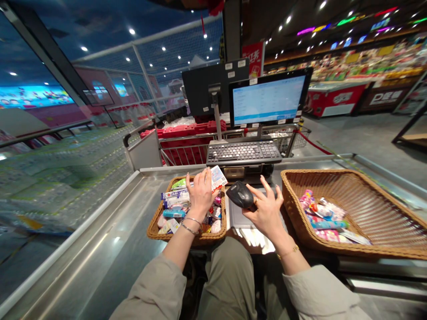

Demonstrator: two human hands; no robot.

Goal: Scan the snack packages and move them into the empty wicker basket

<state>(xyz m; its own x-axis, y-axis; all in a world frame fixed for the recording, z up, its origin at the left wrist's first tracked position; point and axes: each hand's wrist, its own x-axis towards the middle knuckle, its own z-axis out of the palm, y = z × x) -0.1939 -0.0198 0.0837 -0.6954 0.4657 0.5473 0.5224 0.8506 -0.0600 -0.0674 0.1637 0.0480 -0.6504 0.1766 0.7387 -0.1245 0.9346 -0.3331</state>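
My left hand (pixel 200 193) is closed on a small flat packet (pixel 218 178), white with red and blue print, lifted above a small wicker basket (pixel 154 227) full of several snack packets. My right hand (pixel 267 209) grips a black handheld barcode scanner (pixel 240 194), whose head points left toward the packet, a short gap apart. Both hands are over the checkout counter just in front of a black keyboard (pixel 243 152).
A large wicker basket (pixel 367 195) at the right holds several packets (pixel 320 218). Behind the keyboard stand a lit screen (pixel 268 100) and a second monitor's back (pixel 207 84). A shopping cart with red crates (pixel 187 142) stands beyond. The steel counter (pixel 110 249) stretches left beside a glass wall.
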